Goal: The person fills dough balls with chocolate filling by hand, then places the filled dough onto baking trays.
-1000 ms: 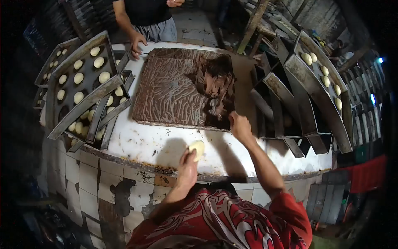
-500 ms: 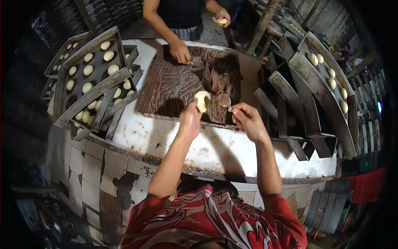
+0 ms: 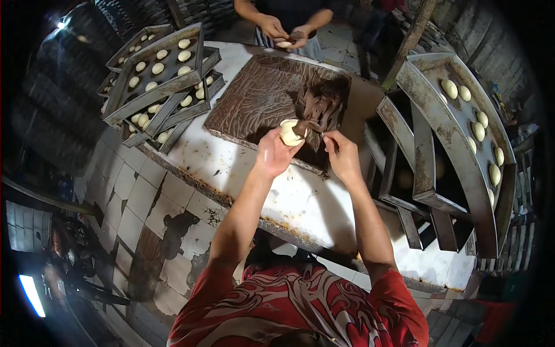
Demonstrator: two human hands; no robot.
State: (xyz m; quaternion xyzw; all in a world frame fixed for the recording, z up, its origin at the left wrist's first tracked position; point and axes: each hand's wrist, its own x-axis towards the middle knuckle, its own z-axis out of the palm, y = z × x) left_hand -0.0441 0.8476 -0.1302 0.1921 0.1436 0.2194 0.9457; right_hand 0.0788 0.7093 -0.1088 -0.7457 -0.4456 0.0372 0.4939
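**A:** What do our hands hold?

**B:** Our left hand (image 3: 272,155) is closed around a pale round of dough (image 3: 287,134), cupping it in the air above the near edge of the chocolate tray (image 3: 254,98). Our right hand (image 3: 342,155) pinches a spoon (image 3: 312,126) between its fingers. The spoon's bowl, loaded with brown chocolate, touches the top of the dough.

**A:** What could go wrong here?

**B:** We judge the load could slide off the spoon if it tips. Because our hands hang right over the tray's near edge, a drip falling toward us would land on the white table (image 3: 231,173) and not in the tray. The dough looks soft, so too tight a squeeze could tear it or smear chocolate over our fingers.

**A:** How much room do we have?

**B:** To our left, the stacked pans (image 3: 151,81), filled with dough balls (image 3: 185,56), sit tilted at the table's corner. A swing of our left elbow might knock them. To our right, the leaning pans (image 3: 445,115) stand just beside our right forearm. Across the tray, another person's hands (image 3: 283,33) work at the far side, well apart from ours. The open room is the bare strip of table between the tray and the rusted front edge (image 3: 191,180).
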